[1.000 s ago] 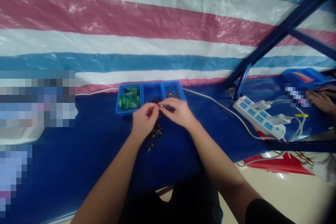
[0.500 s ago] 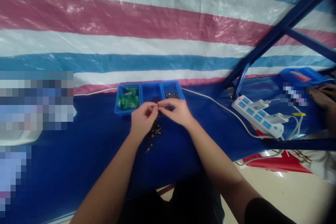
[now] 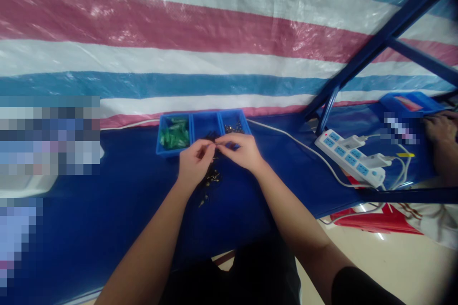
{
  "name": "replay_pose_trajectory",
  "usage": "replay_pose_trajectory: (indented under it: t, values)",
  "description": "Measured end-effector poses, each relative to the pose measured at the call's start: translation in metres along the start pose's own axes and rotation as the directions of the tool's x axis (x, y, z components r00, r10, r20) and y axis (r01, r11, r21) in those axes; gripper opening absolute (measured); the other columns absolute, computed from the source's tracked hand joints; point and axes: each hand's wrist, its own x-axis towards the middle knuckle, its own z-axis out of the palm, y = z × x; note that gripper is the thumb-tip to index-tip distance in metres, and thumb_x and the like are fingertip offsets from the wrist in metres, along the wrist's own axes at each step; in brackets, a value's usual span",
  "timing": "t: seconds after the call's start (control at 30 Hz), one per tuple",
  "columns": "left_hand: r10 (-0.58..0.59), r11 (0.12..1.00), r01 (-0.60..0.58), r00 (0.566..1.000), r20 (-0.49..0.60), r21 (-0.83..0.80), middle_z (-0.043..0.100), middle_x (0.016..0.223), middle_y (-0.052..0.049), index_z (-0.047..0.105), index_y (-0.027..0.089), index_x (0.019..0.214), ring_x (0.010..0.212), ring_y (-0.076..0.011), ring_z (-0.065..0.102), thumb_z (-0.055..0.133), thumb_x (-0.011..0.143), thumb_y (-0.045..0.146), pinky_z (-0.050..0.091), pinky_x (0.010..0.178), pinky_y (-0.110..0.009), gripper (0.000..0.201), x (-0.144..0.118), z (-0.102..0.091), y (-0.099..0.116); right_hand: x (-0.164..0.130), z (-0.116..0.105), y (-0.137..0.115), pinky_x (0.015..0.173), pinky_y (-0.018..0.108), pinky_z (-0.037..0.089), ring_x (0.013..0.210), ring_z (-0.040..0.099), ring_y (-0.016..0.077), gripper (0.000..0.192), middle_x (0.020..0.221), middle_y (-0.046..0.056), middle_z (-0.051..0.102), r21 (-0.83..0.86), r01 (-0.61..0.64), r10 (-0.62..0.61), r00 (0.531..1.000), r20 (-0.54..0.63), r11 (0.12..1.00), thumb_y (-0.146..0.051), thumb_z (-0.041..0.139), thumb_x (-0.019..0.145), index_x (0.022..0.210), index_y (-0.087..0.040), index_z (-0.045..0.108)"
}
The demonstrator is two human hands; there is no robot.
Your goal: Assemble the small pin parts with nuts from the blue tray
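left hand [image 3: 193, 162] and right hand [image 3: 240, 151] meeting fingertip to fingertip, pinching a small metal part [image 3: 215, 145]; blue tray [image 3: 168, 152] lying at 12 o'clock, loose metal parts [image 3: 212, 179] at 6.

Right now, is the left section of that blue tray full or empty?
Partly full: the blue tray holds a heap of green parts in its left section, with the floor still showing around it.

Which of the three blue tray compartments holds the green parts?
The left compartment, farthest left of the three: it alone is filled with green parts. The middle compartment looks nearly bare, and the right compartment holds small dark metal pieces.
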Motion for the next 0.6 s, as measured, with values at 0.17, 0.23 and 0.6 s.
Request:
replay_pose_trajectory:
  t: [0.17, 0.23, 0.6]
  values:
    - [-0.007, 1.000, 0.006, 1.000, -0.012, -0.015, 0.065, 0.060, 0.002, 0.072, 0.019, 0.092, 0.053, -0.0105, 0.062, 0.063, 0.094, 0.038, 0.049, 0.056, -0.022, 0.020, -0.0003, 0.0003, -0.0015, -0.0005, 0.0009, -0.0005, 0.070, 0.026, 0.059, 0.082, 0.074, 0.0146, 0.016, 0.101, 0.005, 0.079, 0.016, 0.007, -0.007, 1.000, 0.003, 1.000, -0.024, 0.069, 0.087, 0.099, -0.021, 0.078]
    - [-0.011, 1.000, 0.011, 1.000, -0.021, -0.005, 0.065, 0.061, 0.002, 0.072, 0.019, 0.093, 0.052, -0.0102, 0.061, 0.064, 0.093, 0.038, 0.048, 0.055, -0.021, 0.020, -0.0005, 0.0006, -0.0020, -0.0005, 0.0012, -0.0007, 0.070, 0.026, 0.059, 0.082, 0.074, 0.0147, 0.015, 0.100, 0.005, 0.079, 0.031, 0.000, 0.000, 1.000, 0.000, 1.000, -0.024, 0.070, 0.087, 0.099, -0.021, 0.078]
    - [-0.014, 1.000, 0.013, 1.000, -0.023, -0.009, 0.066, 0.061, 0.002, 0.073, 0.019, 0.098, 0.052, -0.0104, 0.063, 0.066, 0.091, 0.038, 0.049, 0.055, -0.021, 0.021, -0.0002, 0.0003, -0.0041, 0.0001, 0.0001, -0.0024, 0.068, 0.025, 0.058, 0.078, 0.073, 0.0140, 0.015, 0.095, 0.005, 0.079, 0.026, -0.023, 0.023, 1.000, 0.001, 0.999, -0.027, 0.072, 0.086, 0.097, -0.020, 0.078]
